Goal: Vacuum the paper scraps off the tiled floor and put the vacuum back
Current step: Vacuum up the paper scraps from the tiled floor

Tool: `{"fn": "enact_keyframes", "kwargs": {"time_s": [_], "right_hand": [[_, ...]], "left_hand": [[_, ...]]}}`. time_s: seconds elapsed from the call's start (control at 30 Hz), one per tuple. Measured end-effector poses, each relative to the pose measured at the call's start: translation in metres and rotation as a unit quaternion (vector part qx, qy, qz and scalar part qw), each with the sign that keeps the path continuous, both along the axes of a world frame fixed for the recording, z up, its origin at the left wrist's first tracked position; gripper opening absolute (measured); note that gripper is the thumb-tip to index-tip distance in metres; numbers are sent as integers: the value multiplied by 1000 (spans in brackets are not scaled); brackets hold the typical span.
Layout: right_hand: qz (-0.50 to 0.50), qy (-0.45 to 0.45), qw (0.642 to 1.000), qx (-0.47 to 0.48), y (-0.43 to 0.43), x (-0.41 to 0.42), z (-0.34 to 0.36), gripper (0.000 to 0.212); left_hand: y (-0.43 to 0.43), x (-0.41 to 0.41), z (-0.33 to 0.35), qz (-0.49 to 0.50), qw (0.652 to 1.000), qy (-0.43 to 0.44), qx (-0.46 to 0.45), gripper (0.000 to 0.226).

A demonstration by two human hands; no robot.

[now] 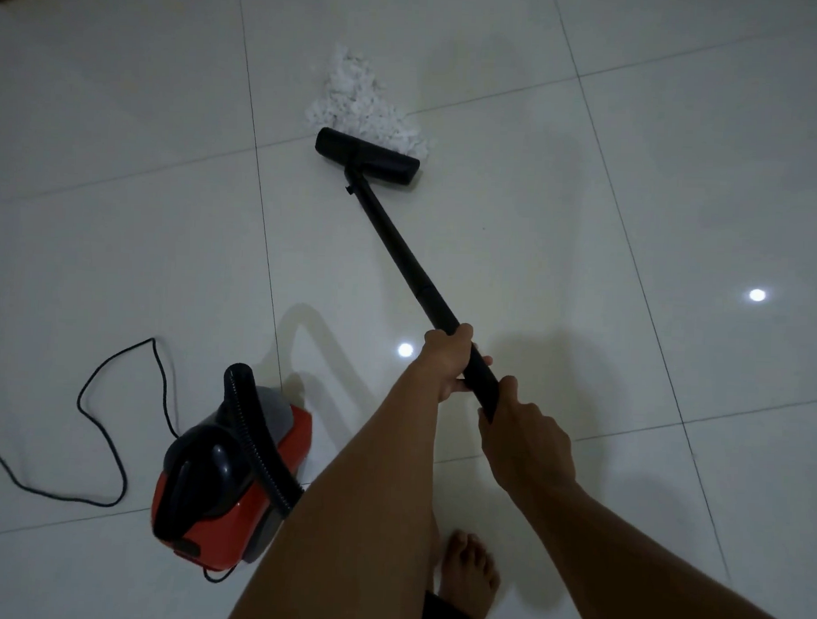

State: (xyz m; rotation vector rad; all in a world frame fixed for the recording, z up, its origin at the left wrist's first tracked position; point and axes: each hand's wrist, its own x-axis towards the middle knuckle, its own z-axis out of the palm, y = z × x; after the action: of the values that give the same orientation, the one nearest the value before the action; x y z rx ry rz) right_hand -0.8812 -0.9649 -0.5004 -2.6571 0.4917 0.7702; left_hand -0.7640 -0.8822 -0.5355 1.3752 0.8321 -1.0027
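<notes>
Paper scraps [354, 94] lie in a white heap on the tiled floor [633, 178], well away from the person, and the near edge of the heap touches the black floor head [368, 157] of the vacuum. A black wand [399, 244] slants from that head back to the person. The left hand [446, 361] grips the wand with its fingers curled round the tube. The right hand [520, 429] wraps the tube's near end just behind it. The red and black vacuum canister [234, 479] sits on the floor left of the left forearm, with its ribbed hose [247, 419] arching over it. A black power cord [79, 399] loops across the tiles further left. A bare foot [469, 570] shows between the forearms.
</notes>
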Motion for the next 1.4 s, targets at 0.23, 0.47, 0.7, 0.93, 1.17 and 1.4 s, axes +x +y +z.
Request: {"fn": "enact_keyframes", "kwargs": {"time_s": [0.23,0.47,0.7,0.93,1.17,1.4], "right_hand": [[19,2,1000,6,12,13,-1,40],[33,3,999,-4,19,19,-16,38],[29,3,1000,-4,32,38,-21,36],[45,10,999,-10,43,65,-19,35],[58,0,998,-18,47,88,-20,38],[45,-17,999,-18,52,110,-21,38]], "left_hand": [[17,13,1,9,1000,22,10,30],[30,17,-10,18,999,27,5,30],[43,36,-14,19,1000,21,0,29],[56,62,-13,26,999,19,-4,34],[62,83,-14,43,999,22,-10,32],[65,109,-12,33,999,13,-10,32]]}}
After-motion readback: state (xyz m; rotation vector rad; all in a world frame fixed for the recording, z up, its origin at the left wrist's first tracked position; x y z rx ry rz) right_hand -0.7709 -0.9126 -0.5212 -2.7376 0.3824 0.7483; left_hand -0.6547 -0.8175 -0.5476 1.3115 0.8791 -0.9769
